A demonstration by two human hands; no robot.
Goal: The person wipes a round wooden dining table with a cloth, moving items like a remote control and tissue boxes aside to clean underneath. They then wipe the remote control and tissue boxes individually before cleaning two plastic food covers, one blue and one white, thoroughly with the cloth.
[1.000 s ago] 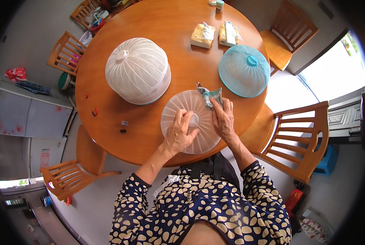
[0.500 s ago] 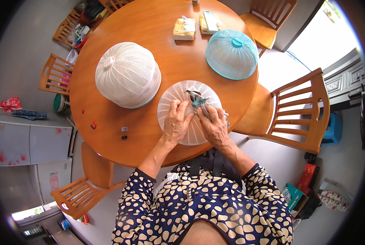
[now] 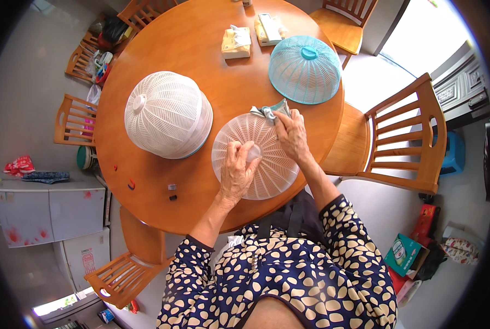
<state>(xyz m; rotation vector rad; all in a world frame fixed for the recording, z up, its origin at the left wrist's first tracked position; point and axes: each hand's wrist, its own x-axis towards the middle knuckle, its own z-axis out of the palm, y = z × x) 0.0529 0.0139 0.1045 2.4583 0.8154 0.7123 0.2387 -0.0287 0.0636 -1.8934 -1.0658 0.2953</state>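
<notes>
Near the front edge of the round table sits a white slotted plastic food cover [image 3: 267, 178], domed side up. The fingers of my left hand [image 3: 237, 171] are closed round the knob at its middle. A crumpled grey-green and white cloth [image 3: 271, 112] is in my right hand [image 3: 292, 135], bunched at the cover's far right rim. To the left stands a stack of white food covers [image 3: 165, 112], with a blue edge showing beneath. Beyond my right hand rests a blue food cover [image 3: 305, 70].
Two tissue packs [image 3: 236, 44] lie at the far side of the wooden table [image 3: 201, 52]. Small items, including a black piece [image 3: 172, 198], lie at the left front. Wooden chairs [image 3: 401, 137] surround the table, one close on the right. A fridge [image 3: 50, 214] stands at left.
My right hand has carried the cloth from the cover's middle to its far right rim. My left hand stays at the knob, which now shows more. The whole view has shifted slightly.
</notes>
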